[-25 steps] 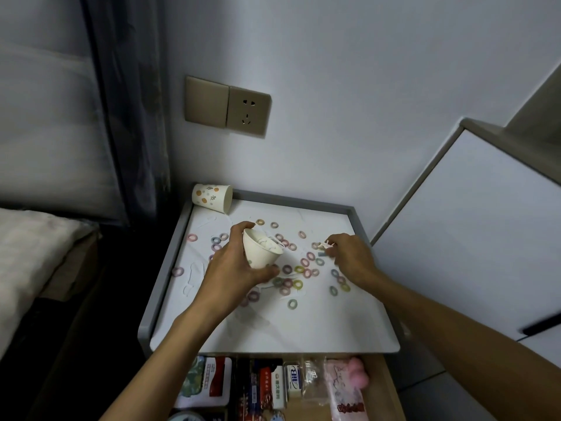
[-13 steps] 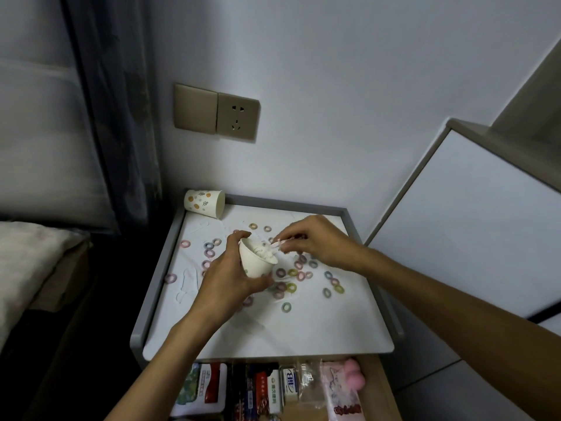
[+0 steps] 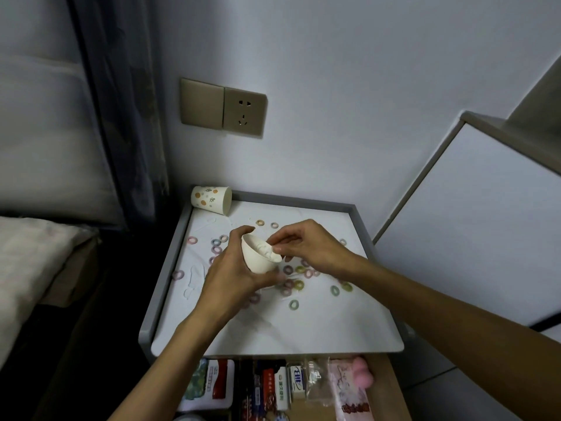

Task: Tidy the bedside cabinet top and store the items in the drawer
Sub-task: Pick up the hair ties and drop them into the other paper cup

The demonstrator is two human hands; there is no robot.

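My left hand (image 3: 230, 278) keeps its grip clamped round a small white paper cup (image 3: 258, 259), tilted above the white tabletop (image 3: 273, 332). My right hand (image 3: 309, 247) hangs at the cup's mouth with its fingertips drawn together; I cannot tell whether that grip pinches anything. Small coloured elastic rings (image 3: 294, 305) lie scattered under both hands, with open surface towards the front edge. A raised grey rim (image 3: 164, 281) bounds the left, back and right sides. A spotted paper cup (image 3: 211, 200) lies on its side in the back left corner. The open wooden drawer (image 3: 379, 387) juts out below the front edge.

Pale grey wall (image 3: 364, 86), brass socket plate (image 3: 223, 107) above the left hand (image 3: 230, 278); dark curtain (image 3: 121, 117) and bed (image 3: 30, 262) to its left; white cabinet (image 3: 485, 223) beyond the right hand (image 3: 309, 247).
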